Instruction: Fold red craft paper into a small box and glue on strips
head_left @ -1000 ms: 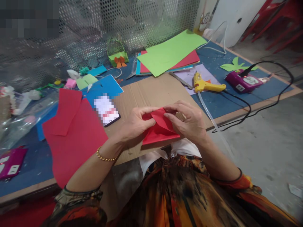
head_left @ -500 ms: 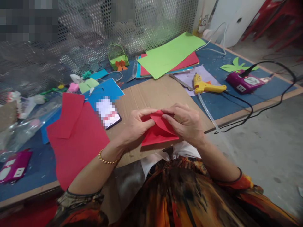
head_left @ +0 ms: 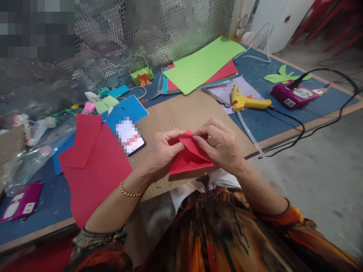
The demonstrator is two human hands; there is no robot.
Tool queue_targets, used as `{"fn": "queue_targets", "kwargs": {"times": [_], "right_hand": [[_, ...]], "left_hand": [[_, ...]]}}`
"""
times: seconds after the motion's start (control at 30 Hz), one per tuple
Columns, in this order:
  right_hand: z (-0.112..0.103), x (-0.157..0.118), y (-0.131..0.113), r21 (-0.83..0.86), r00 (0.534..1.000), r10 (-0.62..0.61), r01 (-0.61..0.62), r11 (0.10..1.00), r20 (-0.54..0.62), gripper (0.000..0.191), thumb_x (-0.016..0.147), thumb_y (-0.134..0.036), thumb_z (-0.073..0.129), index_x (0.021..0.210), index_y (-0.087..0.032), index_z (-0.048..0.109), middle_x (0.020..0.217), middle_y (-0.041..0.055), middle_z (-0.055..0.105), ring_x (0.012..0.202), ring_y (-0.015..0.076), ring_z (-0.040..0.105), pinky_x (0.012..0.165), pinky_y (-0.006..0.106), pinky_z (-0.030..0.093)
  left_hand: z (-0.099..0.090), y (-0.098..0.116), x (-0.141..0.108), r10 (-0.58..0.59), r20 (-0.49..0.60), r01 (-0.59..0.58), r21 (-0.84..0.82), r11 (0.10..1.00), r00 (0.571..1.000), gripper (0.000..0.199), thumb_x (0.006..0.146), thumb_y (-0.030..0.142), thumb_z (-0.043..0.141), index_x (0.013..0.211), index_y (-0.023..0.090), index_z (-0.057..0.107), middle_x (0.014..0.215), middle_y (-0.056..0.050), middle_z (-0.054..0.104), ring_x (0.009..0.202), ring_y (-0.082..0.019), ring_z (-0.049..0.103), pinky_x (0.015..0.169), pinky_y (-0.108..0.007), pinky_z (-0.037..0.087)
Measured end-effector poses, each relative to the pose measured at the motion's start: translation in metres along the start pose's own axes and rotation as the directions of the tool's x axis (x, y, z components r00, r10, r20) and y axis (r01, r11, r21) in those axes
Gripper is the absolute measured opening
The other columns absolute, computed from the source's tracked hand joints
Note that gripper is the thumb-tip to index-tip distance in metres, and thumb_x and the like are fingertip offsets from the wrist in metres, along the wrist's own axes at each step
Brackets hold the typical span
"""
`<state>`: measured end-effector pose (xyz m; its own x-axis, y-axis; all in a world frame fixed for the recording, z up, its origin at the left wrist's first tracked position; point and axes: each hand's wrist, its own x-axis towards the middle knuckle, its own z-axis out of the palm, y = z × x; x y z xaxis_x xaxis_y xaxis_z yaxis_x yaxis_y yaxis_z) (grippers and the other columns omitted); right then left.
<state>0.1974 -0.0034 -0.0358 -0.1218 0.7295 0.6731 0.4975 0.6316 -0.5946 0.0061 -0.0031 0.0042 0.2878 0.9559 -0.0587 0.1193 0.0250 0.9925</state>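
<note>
A folded piece of red paper (head_left: 190,158) is held between both hands above the front edge of a cardboard sheet (head_left: 181,109). My left hand (head_left: 168,149) pinches its upper left part, thumb on the near face. On the other side, my right hand (head_left: 217,143) has thumb and fingertips closed on the paper's top right edge. The paper bulges open in the middle, with a straight lower edge. Just left of my left hand lies a phone (head_left: 138,146) with a lit, blurred screen.
Large red sheets (head_left: 96,177) lie left, partly under my left forearm. A yellow glue gun (head_left: 251,102) rests at right, its cord running to a purple power box (head_left: 293,94). Green sheets (head_left: 207,64) and a small green basket (head_left: 141,73) stand farther back.
My right hand's fingers have shifted slightly up and left along the paper's top edge, more bent now. My left hand keeps its hold. The view has moved slightly.
</note>
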Motion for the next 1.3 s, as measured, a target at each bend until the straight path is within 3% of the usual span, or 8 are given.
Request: {"fn": "queue_targets", "kwargs": {"times": [0.17,0.27,0.4,0.6,0.77,0.97,1.07,1.3], "right_hand": [[-0.003,0.002,-0.001,0.046,1.000,-0.011,0.011,0.999,0.017,0.016,0.099,-0.022,0.062,0.083,-0.022,0.065,0.082,0.0021,0.069,0.073,0.0153,0.062,0.069,0.033,0.047],[-0.010,0.004,-0.008,0.055,0.995,0.001,-0.006,0.998,0.097,0.018,0.100,-0.027,0.064,0.084,-0.022,0.064,0.082,0.0019,0.069,0.072,0.0150,0.061,0.069,0.032,0.045],[-0.018,0.011,-0.019,-0.136,0.956,0.041,-0.001,0.991,0.291,0.024,0.097,-0.039,0.069,0.083,-0.020,0.065,0.080,0.0021,0.068,0.066,0.0134,0.053,0.066,0.032,0.038],[-0.032,0.033,-0.033,-0.348,0.872,0.030,0.164,0.923,0.489,0.009,0.094,-0.028,0.067,0.089,-0.021,0.070,0.079,0.0032,0.072,0.062,0.0150,0.053,0.063,0.035,0.027],[-0.028,0.032,-0.052,-0.496,0.871,0.021,0.260,0.829,0.491,0.007,0.093,-0.021,0.063,0.095,-0.018,0.069,0.086,0.0091,0.074,0.070,0.0212,0.061,0.070,0.038,0.028],[-0.001,0.023,-0.059,-0.683,0.924,0.152,0.142,0.716,0.351,0.019,0.093,-0.004,0.052,0.095,-0.016,0.066,0.087,0.0152,0.073,0.078,0.0293,0.067,0.070,0.040,0.022],[0.006,0.022,-0.057,-0.695,0.930,0.155,0.131,0.707,0.333,0.019,0.091,-0.001,0.055,0.091,-0.016,0.066,0.083,0.0135,0.073,0.075,0.0273,0.067,0.069,0.040,0.020],[0.011,0.014,-0.057,-0.710,0.938,0.147,0.128,0.692,0.313,0.019,0.092,-0.003,0.055,0.085,-0.018,0.065,0.079,0.0089,0.072,0.068,0.0229,0.061,0.068,0.039,0.017]], "left_hand": [[0.001,0.000,0.001,0.004,0.012,-0.004,-0.045,0.999,1.000,0.016,0.079,0.020,0.079,0.094,0.019,0.085,0.098,-0.005,0.082,0.083,-0.016,0.074,0.068,-0.023,0.060],[0.002,0.001,0.002,-0.007,-0.030,0.007,0.005,1.000,1.000,0.015,0.079,0.020,0.077,0.093,0.018,0.084,0.087,-0.004,0.081,0.076,-0.016,0.072,0.064,-0.023,0.058],[0.002,0.002,0.004,0.089,-0.072,-0.072,0.220,0.973,0.993,0.016,0.079,0.015,0.069,0.087,0.018,0.082,0.083,-0.002,0.080,0.076,-0.015,0.070,0.065,-0.022,0.054],[0.005,0.000,0.002,0.175,-0.097,-0.130,0.359,0.924,0.980,0.017,0.080,0.013,0.061,0.084,0.018,0.077,0.081,-0.001,0.076,0.076,-0.014,0.065,0.067,-0.025,0.048],[0.004,0.000,0.003,0.217,-0.148,-0.131,0.445,0.886,0.965,0.017,0.079,0.014,0.062,0.064,0.020,0.057,0.062,0.005,0.055,0.063,-0.011,0.048,0.057,-0.026,0.033],[0.008,-0.001,0.003,0.177,-0.177,-0.094,0.398,0.912,0.968,0.024,0.082,0.020,0.063,0.062,0.021,0.050,0.062,0.006,0.045,0.062,-0.011,0.040,0.057,-0.027,0.030],[0.010,-0.001,0.002,0.190,-0.175,-0.098,0.434,0.896,0.966,0.027,0.085,0.022,0.064,0.063,0.021,0.049,0.062,0.006,0.045,0.063,-0.012,0.040,0.059,-0.029,0.029],[0.011,-0.008,0.003,0.376,-0.127,-0.186,0.699,0.690,0.918,0.026,0.087,0.019,0.062,0.064,0.021,0.050,0.061,0.003,0.056,0.064,-0.015,0.045,0.071,-0.034,0.032]]}}
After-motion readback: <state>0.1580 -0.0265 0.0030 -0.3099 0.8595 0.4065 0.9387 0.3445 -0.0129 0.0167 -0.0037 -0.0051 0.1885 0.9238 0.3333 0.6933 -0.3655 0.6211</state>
